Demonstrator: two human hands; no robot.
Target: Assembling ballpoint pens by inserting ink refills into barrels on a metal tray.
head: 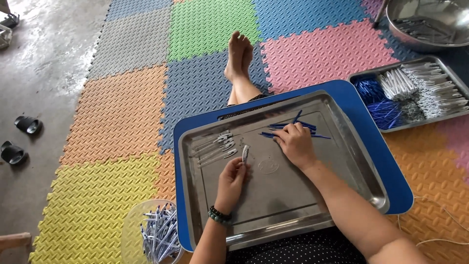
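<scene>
**Now: both hands at work on a steel tray of pen parts**

Head view. Person seated on coloured foam floor mats (132, 112), bare feet stretched ahead. Blue board (391, 181) across the lap, large steel tray (351, 166) on top of it.

Left hand (231, 181), green bead bracelet at the wrist, fingers pinched closed on a small white pen barrel (245, 153), held upright just above the tray floor. Row of white pen barrels (215, 145) lies on the tray just left of it.

Right hand (294, 144) palm down, fingers curled onto a loose scatter of blue refills (293, 128) at the tray's far side, touching them; whether any are gripped, cannot tell.

Second, smaller tray (457, 83) to the far right holds blue and white parts. Metal bowl (425, 19) above it. Clear tub (132, 234) of assembled pens at lower left. Black sandals (19, 139) on the concrete.
</scene>
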